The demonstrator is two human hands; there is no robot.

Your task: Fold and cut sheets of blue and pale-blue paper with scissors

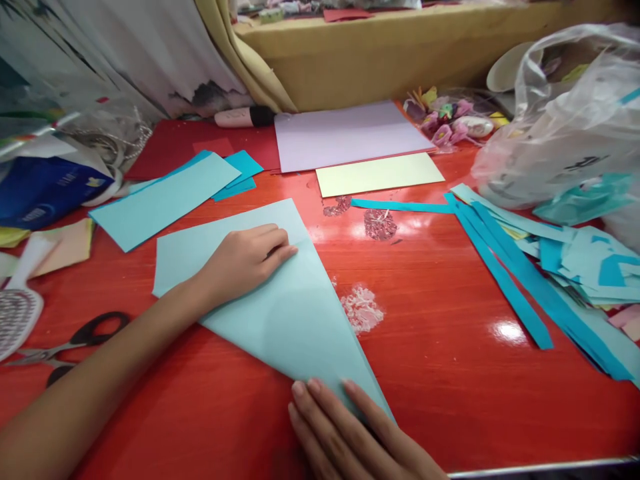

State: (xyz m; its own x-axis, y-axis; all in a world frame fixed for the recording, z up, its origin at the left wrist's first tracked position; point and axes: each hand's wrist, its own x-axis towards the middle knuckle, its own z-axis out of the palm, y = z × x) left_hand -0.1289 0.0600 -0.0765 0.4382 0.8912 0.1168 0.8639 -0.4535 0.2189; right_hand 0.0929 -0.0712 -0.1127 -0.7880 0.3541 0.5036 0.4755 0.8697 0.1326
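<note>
A light blue sheet of paper [285,320], folded to a long point, lies on the red table in front of me. My left hand [247,257] rests on its upper part, fingers curled in loosely and the thumb side toward the right edge. Nothing shows inside those fingers; their tips are partly hidden. Flat against the pointed lower end lies my right hand [355,433], its fingers stretched out and partly covering the paper near the tip. The right wrist is out of view.
Black-handled scissors [90,337] and a white hairbrush [20,307] lie left. Cut blue card [165,200], a lilac sheet [350,133] and a pale yellow strip [380,175] are behind. Blue paper strips [505,273], scraps [595,263] and a plastic bag [560,133] sit right.
</note>
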